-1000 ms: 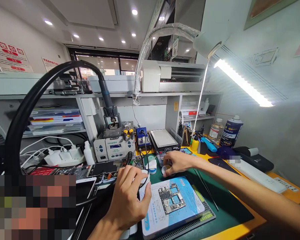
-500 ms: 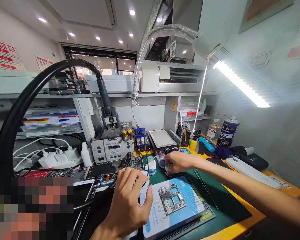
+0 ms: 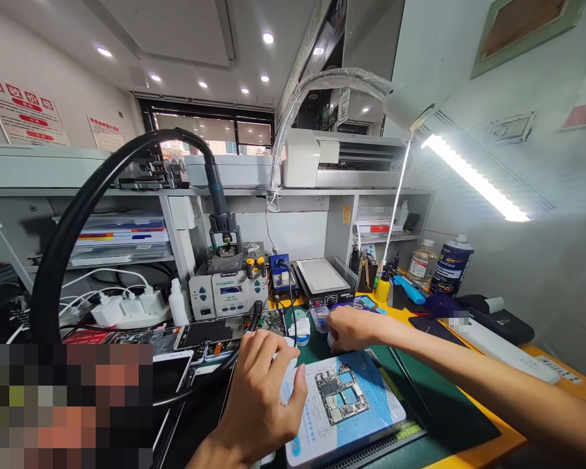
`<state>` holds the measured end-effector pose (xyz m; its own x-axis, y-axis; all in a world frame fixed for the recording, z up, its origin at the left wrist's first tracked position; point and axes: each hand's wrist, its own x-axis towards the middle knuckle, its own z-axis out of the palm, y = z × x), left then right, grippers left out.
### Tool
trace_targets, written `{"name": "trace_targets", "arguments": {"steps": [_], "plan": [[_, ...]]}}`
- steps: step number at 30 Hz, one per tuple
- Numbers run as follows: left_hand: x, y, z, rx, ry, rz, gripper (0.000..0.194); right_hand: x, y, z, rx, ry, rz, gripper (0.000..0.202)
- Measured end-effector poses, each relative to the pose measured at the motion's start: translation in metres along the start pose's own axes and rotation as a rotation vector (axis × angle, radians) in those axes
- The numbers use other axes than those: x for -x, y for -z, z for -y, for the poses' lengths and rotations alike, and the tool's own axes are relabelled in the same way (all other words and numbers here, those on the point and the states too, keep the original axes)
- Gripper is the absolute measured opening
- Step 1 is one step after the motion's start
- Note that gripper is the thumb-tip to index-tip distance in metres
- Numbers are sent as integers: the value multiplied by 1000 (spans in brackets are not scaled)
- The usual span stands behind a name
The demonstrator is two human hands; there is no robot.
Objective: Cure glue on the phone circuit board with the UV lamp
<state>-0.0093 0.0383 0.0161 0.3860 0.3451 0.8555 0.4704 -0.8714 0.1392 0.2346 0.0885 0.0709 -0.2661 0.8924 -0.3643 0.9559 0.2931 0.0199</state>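
My left hand (image 3: 269,384) hovers by the left edge of a blue-and-white box (image 3: 305,446), its fingers loosely bent and the thumb apart from them. Something white shows behind its index finger; I see no grip on it. A bare phone circuit board (image 3: 342,394) lies flat on the box. Beyond the box, my right hand (image 3: 351,327) is closed over a small round container (image 3: 330,340), mostly hidden by the fingers. Tweezers (image 3: 410,381) lie on the green mat (image 3: 449,410) under my right forearm. Between the hands stands a small round tub (image 3: 300,331) with white material on top.
A hot-air rework station (image 3: 229,293) with a thick black hose (image 3: 73,176) stands at the back left. A heating plate (image 3: 322,281) is behind my right hand. Phones (image 3: 176,365) lie at left. Bottles (image 3: 452,267) and a lit lamp (image 3: 476,176) are at right.
The whole view has shifted slightly, so things sit lower and further right. My right hand's fingers have curled further over the round container. My left hand keeps nearly the same pose.
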Motion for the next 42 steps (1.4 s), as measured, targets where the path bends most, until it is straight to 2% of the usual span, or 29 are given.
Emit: {"name": "trace_targets", "arguments": {"steps": [5,17,25,36,42], "plan": [[1,-1,-1,8,-1,-3,11,2,-4,6,21,13,-40,30],[4,-3,0,-7,-19,-13,13,-4,-19,-2,-54,7,-184,31],[3,-4,-3,11,-6,-2,13,8,-15,-15,-87,44,-129,26],[2,-2,-7,14,-22,33,11,5,-17,3,-44,-10,-150,28],[1,-3,-7,17,-44,51,12,1,-24,3,-86,-48,-186,30]]}}
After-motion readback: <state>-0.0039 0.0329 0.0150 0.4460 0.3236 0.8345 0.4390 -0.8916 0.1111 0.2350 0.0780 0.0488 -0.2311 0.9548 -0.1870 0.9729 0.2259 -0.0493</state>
